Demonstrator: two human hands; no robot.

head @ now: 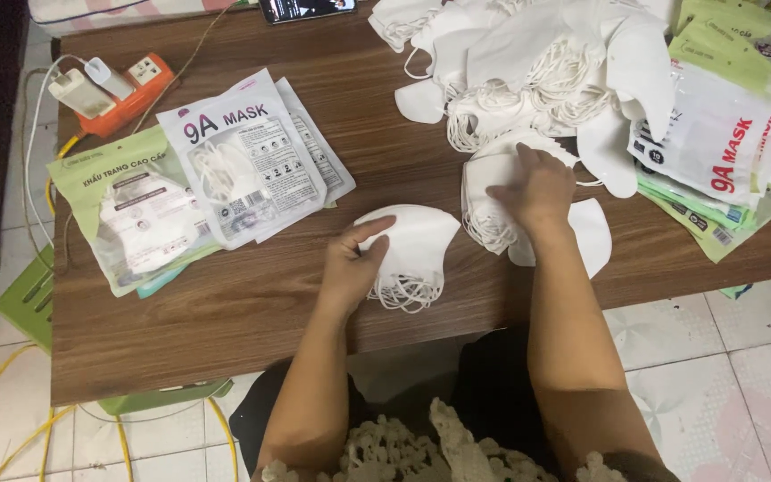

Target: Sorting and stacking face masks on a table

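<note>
Pinching the stack (410, 254) with the left hand (354, 263), keep edges aligned while the right hand (537, 192) grasps a mask (491, 201) beside it.

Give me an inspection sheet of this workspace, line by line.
Surface: brown wooden table, mostly covered.
Job's things: small stack of white masks under the left hand; second stack under the right hand; loose mask heap behind.
Clutter: packaged masks at left, packet pile at right, phone.
Grippers: both hands rest on masks; whether they grip is unclear.
Cables: orange power strip with plugs, white and yellow cords.
Surroundings: tiled floor, green stool.
</note>
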